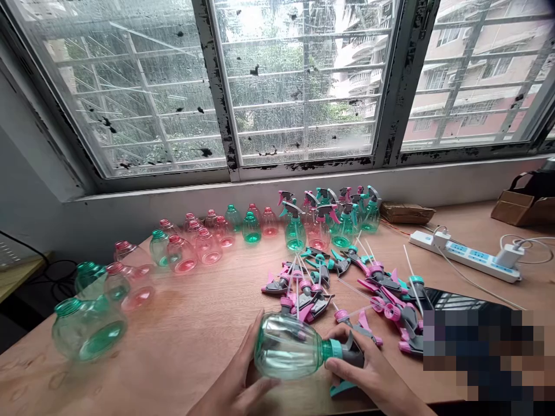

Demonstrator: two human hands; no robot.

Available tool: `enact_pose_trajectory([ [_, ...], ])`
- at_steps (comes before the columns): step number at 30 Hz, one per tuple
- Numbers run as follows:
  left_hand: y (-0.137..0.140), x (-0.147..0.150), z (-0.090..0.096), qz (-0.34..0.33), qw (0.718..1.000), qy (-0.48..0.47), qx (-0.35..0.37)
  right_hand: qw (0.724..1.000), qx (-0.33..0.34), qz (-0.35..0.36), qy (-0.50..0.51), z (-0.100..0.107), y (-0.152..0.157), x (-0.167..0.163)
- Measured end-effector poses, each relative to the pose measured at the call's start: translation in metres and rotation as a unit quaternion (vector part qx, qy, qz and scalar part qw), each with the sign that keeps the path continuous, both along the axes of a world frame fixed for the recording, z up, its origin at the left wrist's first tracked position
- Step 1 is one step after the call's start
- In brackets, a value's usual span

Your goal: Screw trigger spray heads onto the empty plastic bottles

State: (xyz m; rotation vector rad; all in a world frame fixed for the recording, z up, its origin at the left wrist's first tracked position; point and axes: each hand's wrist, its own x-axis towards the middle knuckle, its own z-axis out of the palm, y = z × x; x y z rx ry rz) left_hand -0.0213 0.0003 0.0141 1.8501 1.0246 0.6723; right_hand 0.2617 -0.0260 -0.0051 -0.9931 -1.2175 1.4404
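A clear green spray bottle (288, 346) lies sideways between my hands, just above the near edge of the table. My left hand (243, 372) wraps round its base end. At the neck, my right hand (362, 361) grips the teal and grey spray head (347, 351), whose collar sits against the bottle's mouth. A teal trigger shows below the right fingers. Whether the collar is fully tightened I cannot tell. Just beyond the bottle lies a heap of loose pink, teal and grey spray heads (306, 292) with thin white tubes.
Several open green and pink bottles (184, 254) line the left side of the wooden table (182, 329). Bottles fitted with spray heads (342, 228) stand at the back. On the right are a power strip (466, 254), a dark flat panel (468, 303), a brown package (407, 212) and a cardboard box (524, 202).
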Motion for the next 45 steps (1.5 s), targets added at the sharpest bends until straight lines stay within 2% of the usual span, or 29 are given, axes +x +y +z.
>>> enact_pose_trajectory([
  [9,-0.0004,0.0008,0.0049,0.0,0.997,-0.039,-0.063,1.0,0.002,-0.001,0.004,0.0021,-0.0014,0.0003],
  [18,-0.0004,0.0012,0.0036,0.001,0.999,-0.024,-0.032,1.0,0.0,-0.02,0.019,0.0024,0.0,-0.0006],
  [26,0.0015,0.0022,0.0059,-0.018,0.994,-0.073,-0.081,1.0,0.009,-0.023,0.014,0.0013,-0.0006,-0.0009],
  [34,-0.0008,0.0038,0.0054,-0.008,0.999,-0.032,-0.02,1.0,0.003,-0.022,0.005,0.0033,-0.0004,-0.0005],
  [41,-0.0001,0.004,0.0074,-0.022,0.993,-0.086,-0.074,1.0,0.009,-0.004,-0.007,0.005,-0.0011,0.0008],
  [45,0.0003,0.001,0.0048,-0.025,0.997,-0.058,-0.053,1.0,0.01,-0.005,-0.006,0.0037,-0.0004,0.0007],
])
